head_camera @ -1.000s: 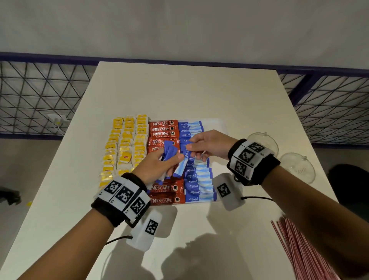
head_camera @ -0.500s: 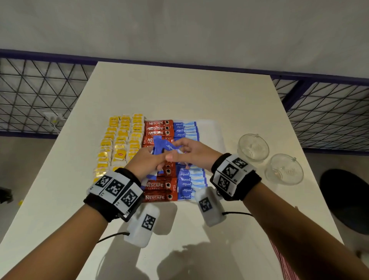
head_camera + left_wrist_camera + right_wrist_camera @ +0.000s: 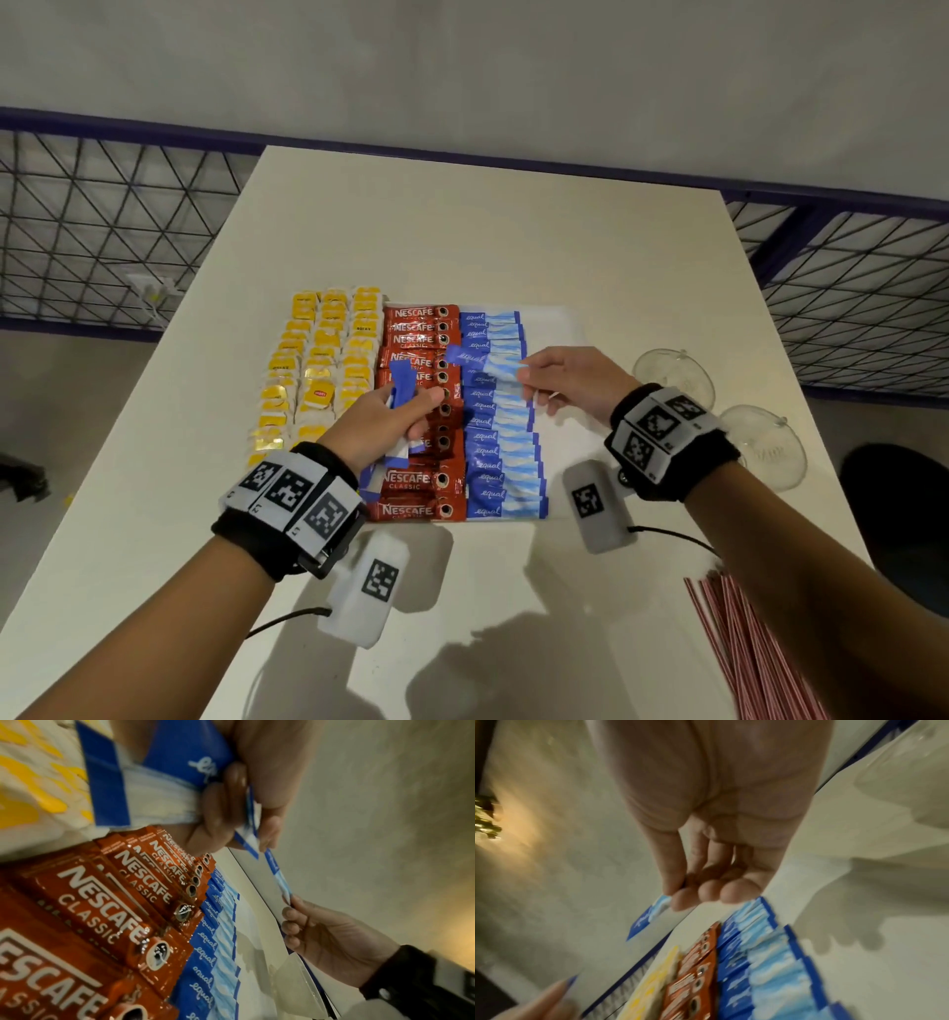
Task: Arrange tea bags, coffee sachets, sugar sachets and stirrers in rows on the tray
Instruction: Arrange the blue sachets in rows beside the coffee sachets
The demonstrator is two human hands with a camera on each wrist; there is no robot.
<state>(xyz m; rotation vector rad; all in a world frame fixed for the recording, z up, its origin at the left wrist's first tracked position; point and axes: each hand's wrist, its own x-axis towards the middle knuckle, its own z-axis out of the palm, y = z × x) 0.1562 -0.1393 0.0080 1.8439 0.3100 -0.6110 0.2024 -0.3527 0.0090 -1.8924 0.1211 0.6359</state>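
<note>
1 sugar sachet (image 3: pixel 485 362) is pinched by the right hand (image 3: pixel 570 383) for laying in the blue row (image 3: pixel 500 437), spares (image 3: pixel 401 390) being gripped by the left hand (image 3: pixel 377 429).

Head overhead; wrists close, sachet rows (image 3: pixel 503 411) shared.

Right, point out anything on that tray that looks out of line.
One tea bag in the yellow rows lies turned, label up, breaking the pattern. The sugar sachet pinched by the right hand hangs slanted above its blue row, not yet laid.
</note>
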